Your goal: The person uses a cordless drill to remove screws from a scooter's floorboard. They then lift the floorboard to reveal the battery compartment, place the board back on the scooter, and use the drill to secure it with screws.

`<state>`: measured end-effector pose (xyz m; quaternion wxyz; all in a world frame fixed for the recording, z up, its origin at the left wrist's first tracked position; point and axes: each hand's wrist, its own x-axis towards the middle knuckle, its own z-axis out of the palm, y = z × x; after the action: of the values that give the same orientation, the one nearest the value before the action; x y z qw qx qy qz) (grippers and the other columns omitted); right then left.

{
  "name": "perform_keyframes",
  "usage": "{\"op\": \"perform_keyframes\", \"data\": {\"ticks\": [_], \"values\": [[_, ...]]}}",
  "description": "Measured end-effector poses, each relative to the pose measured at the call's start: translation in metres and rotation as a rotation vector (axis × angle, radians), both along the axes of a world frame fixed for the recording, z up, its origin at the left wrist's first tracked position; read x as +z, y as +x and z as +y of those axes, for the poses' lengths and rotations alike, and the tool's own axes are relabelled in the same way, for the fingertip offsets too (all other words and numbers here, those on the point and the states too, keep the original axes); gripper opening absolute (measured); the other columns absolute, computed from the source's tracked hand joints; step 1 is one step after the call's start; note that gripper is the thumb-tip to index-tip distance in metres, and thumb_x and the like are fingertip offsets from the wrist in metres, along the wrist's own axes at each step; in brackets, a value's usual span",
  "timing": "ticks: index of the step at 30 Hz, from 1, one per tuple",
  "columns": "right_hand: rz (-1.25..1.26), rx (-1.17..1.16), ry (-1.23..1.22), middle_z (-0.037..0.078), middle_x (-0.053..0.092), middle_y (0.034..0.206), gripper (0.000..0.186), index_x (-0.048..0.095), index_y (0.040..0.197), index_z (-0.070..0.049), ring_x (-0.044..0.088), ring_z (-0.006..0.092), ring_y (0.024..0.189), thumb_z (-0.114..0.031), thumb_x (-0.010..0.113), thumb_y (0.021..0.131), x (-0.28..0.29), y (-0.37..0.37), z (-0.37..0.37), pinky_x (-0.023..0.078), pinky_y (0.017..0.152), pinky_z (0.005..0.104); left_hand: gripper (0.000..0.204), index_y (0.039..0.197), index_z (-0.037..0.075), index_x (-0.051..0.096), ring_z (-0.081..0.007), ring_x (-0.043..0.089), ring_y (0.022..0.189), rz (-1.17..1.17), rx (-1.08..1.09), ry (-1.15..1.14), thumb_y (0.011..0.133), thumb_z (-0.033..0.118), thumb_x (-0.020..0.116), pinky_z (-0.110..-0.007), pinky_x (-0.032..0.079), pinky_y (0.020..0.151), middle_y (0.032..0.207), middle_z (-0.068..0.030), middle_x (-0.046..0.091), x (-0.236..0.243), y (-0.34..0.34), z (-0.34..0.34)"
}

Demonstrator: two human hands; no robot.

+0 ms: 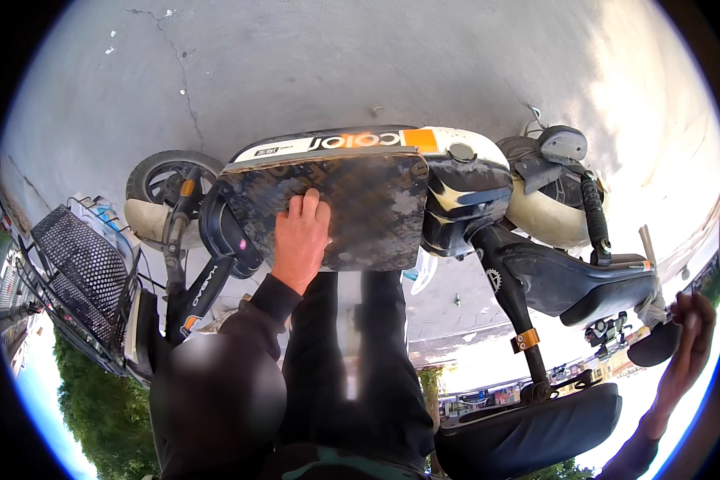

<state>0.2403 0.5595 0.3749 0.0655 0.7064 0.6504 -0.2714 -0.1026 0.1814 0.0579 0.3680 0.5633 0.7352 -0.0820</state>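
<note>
My left hand (pixel 302 243) presses on a worn dark footboard (pixel 368 212) with its fingers bent and their tips partly hidden. I cannot make out whether anything small is in them. The board lies across the middle of an electric bike, beside a white side panel (pixel 296 146) with an orange patch. At the far right edge, my right hand (pixel 690 336) is raised with its fingers curled together. A black rounded thing (pixel 654 346) shows right beside those fingers, and I cannot tell what it is or whether they grip it.
The bike has a front wheel (pixel 174 180) and a black wire basket (pixel 84 252) at the left. A large black saddle (pixel 528 436) and a rear seat (pixel 576 280) are at the right. Cracked grey pavement (pixel 352 64) extends beyond. My black-trousered legs (pixel 348 352) are close behind the footboard.
</note>
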Motion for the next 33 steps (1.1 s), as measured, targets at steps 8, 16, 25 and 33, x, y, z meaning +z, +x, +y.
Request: {"op": "perform_keyframes", "data": {"ticks": [8,16,25,33], "values": [[0.271,0.605,-0.835,0.011,0.074,0.084,0.031,0.073,0.106,0.007,0.068,0.0143,0.078,-0.023,0.067,0.102,-0.317,-0.228,-0.048,0.055,0.073,0.0299,0.068,0.114,0.006,0.058,-0.0299,0.053,0.113,0.005,0.049,-0.034,0.060,0.024,0.093,-0.042,0.047,0.084,0.132,-0.0108,0.051,0.001,0.000,-0.008],[0.212,0.680,-0.817,0.017,0.073,0.078,0.038,0.077,0.095,0.005,0.068,0.0216,0.071,-0.033,0.075,0.092,-0.402,-0.233,-0.100,0.053,0.067,0.0368,0.064,0.114,0.007,0.058,-0.0296,0.052,0.114,0.000,0.029,-0.055,0.062,0.024,0.092,-0.043,0.045,0.085,0.132,-0.0099,0.051,-0.003,-0.003,-0.009],[0.293,0.636,-0.797,0.018,0.070,0.074,0.035,0.076,0.096,0.005,0.066,0.0238,0.066,-0.030,0.075,0.092,-0.381,-0.225,-0.109,0.051,0.065,0.0388,0.065,0.113,0.008,0.058,-0.0295,0.052,0.113,0.011,0.027,-0.054,0.061,0.025,0.093,-0.043,0.044,0.086,0.132,-0.0091,0.050,-0.006,-0.002,-0.011],[0.281,0.691,-0.779,0.018,0.071,0.075,0.034,0.076,0.098,0.005,0.065,0.0229,0.064,-0.029,0.075,0.092,-0.387,-0.228,-0.105,0.051,0.065,0.0378,0.066,0.113,0.008,0.059,-0.0296,0.052,0.111,0.002,0.071,-0.007,0.059,0.023,0.094,-0.043,0.045,0.084,0.129,-0.0083,0.050,-0.006,-0.001,-0.011]]}}
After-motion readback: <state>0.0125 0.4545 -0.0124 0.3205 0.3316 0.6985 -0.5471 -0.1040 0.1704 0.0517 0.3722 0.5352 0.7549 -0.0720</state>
